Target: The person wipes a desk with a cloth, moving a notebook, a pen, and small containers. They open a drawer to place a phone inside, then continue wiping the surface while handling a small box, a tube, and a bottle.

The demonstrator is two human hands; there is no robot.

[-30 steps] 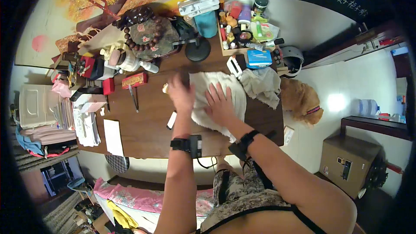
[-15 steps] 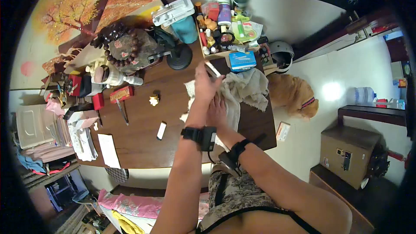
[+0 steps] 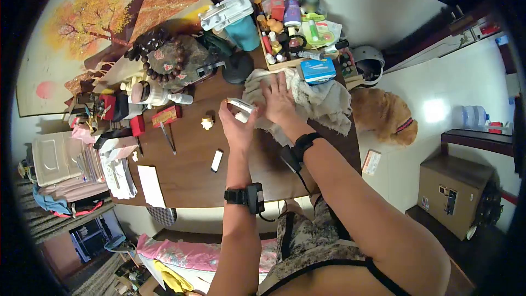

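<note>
Between the thumb and fingers of my left hand [image 3: 238, 129] is a small flat white rectangular object [image 3: 241, 104], held above the desk just left of the cloth. Its exact kind I cannot make out. My right hand [image 3: 278, 100] lies palm down with fingers stretched out on the crumpled pale cloth [image 3: 323, 101]. The cloth spreads over the desk's right part, below a blue box [image 3: 318, 70]. Nearer to me, a small white bar with a dark end [image 3: 217, 160] lies on the desk.
The brown desk [image 3: 189, 178] bears a tray of bottles [image 3: 282, 67], a black round stand [image 3: 238, 68], a stone with beads [image 3: 186, 63], a small cream-coloured item [image 3: 207, 123] and white paper [image 3: 150, 185]. A dog [image 3: 383, 115] lies on the floor to the right.
My left hand has moved left and down off the cloth with the white object. My right hand has slid farther up the cloth, which now lies more spread out. The view has shifted slightly.
</note>
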